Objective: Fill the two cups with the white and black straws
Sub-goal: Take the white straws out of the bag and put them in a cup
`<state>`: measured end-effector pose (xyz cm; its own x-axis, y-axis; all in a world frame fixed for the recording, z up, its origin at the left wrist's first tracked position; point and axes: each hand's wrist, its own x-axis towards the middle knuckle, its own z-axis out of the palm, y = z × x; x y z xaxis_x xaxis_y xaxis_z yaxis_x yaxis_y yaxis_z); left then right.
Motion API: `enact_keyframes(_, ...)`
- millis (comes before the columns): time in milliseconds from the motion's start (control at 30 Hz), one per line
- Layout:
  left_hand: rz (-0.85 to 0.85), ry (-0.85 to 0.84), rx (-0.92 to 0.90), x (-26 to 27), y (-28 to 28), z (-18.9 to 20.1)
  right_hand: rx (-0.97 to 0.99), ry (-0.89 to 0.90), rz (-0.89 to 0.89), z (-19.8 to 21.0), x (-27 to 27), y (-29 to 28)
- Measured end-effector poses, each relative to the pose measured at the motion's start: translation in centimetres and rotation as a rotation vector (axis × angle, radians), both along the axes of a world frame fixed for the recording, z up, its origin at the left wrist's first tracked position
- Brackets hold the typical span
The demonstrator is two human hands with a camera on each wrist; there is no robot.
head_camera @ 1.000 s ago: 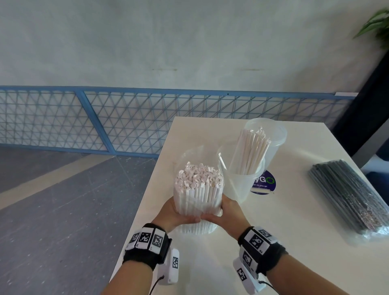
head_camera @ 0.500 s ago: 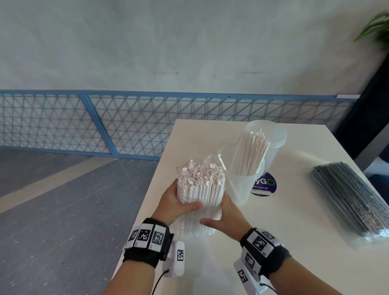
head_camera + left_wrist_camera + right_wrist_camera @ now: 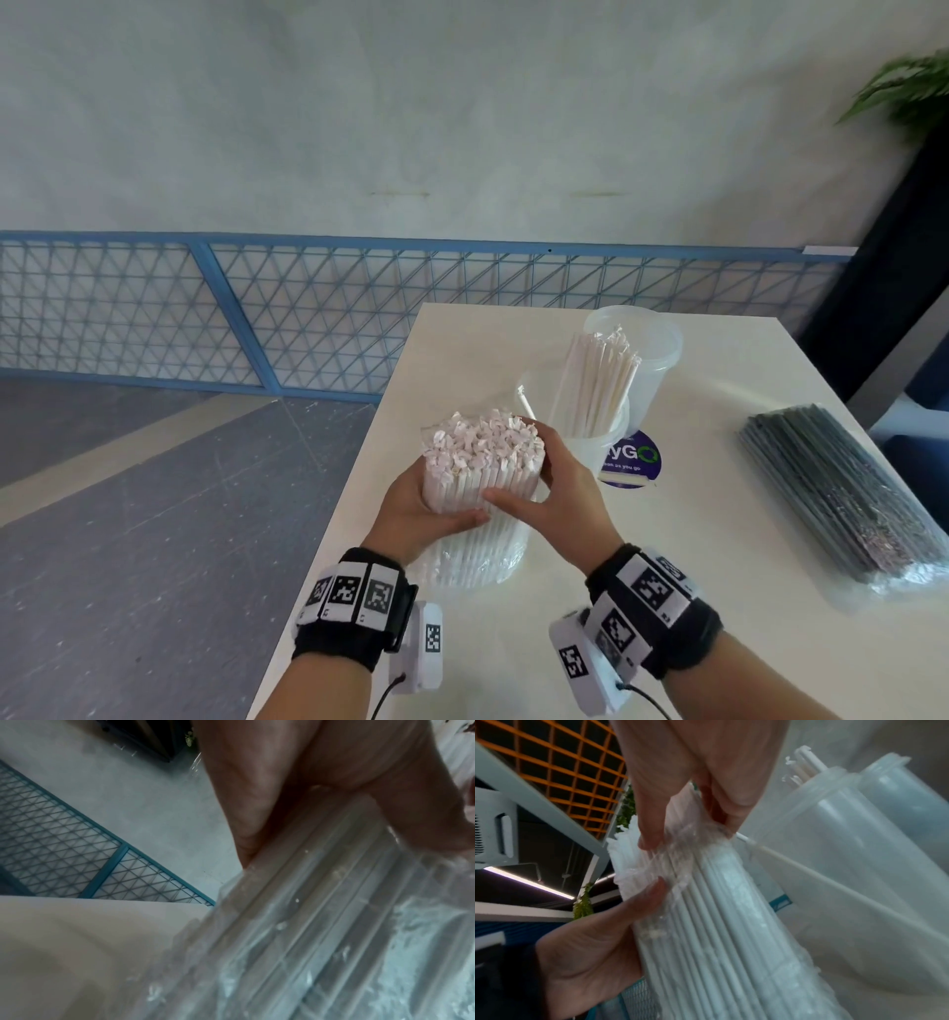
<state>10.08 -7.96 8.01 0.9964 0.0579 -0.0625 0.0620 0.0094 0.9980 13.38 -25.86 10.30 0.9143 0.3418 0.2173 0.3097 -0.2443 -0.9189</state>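
A thick bundle of white paper-wrapped straws (image 3: 480, 462) stands upright in its clear plastic bag (image 3: 475, 557) near the table's left edge. My left hand (image 3: 421, 506) grips the bundle from the left. My right hand (image 3: 557, 485) holds it from the right, thumb across the front; in the right wrist view its fingers (image 3: 654, 833) pinch the crumpled bag (image 3: 664, 862). Behind stand two clear cups: the near cup (image 3: 590, 437) holds white straws (image 3: 598, 380), the far cup (image 3: 649, 354) looks empty. A pack of black straws (image 3: 832, 493) lies at the right.
The white table (image 3: 693, 591) ends close to my left wrist, with grey floor beyond. A round purple sticker (image 3: 631, 460) lies beside the near cup. A blue mesh fence (image 3: 308, 313) runs along the wall behind. A plant (image 3: 909, 87) shows at the top right.
The bag has slid down the bundle, baring more of the straws. My right hand has climbed from the bundle's base to its upper right side.
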Motion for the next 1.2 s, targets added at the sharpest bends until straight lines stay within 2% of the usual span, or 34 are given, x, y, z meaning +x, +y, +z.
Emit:
enact_keyframes(167, 0.137, -0.034, 0.059, -0.1, -0.7, -0.2, 0.078, 0.018, -0.099, -1.5, -0.3, 0.0)
enact_keyframes(333, 0.182, -0.085, 0.152, 0.1, -1.4, 0.6, 0.127, 0.044, -0.197, -1.6, -0.6, 0.4)
enact_keyframes(467, 0.166, -0.106, 0.207, 0.3, -1.7, 1.1, 0.076, 0.103, -0.189, -1.2, -0.3, 0.4)
enact_keyframes(633, 0.134, -0.11, 0.254, 0.6, -2.3, 1.3, 0.19, 0.187, -0.275, -0.7, -0.1, 0.6)
enact_keyframes(867, 0.119, -0.084, 0.224, 1.0, -3.1, 1.3, 0.264, 0.194, -0.352, 0.5, 0.5, 0.5)
enact_keyframes(1200, 0.027, -0.05, 0.254, 1.0, -3.2, 1.3, 0.419, 0.19, -0.36, 3.5, 3.2, -0.6)
